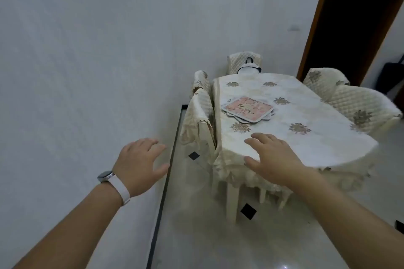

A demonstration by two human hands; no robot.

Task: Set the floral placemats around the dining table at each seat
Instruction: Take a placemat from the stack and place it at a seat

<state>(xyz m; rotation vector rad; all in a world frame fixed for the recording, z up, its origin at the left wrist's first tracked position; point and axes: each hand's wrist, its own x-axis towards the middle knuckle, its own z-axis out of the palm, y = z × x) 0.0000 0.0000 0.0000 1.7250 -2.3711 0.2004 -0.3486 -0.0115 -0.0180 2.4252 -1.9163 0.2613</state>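
While both arms reach forward, the left hand [140, 164] and right hand [275, 157] are spread and empty. At twelve o'clock from the right hand, the stack of floral placemats [248, 108] lies on the clothed dining table [306, 137], well apart. Judged risk: dragging a mat could rumple the loose tablecloth [229, 172] or topple the untidy stack.

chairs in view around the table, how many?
5. Two chairs on the wall side, one at the far end, two on the door side. The near end may hide more.
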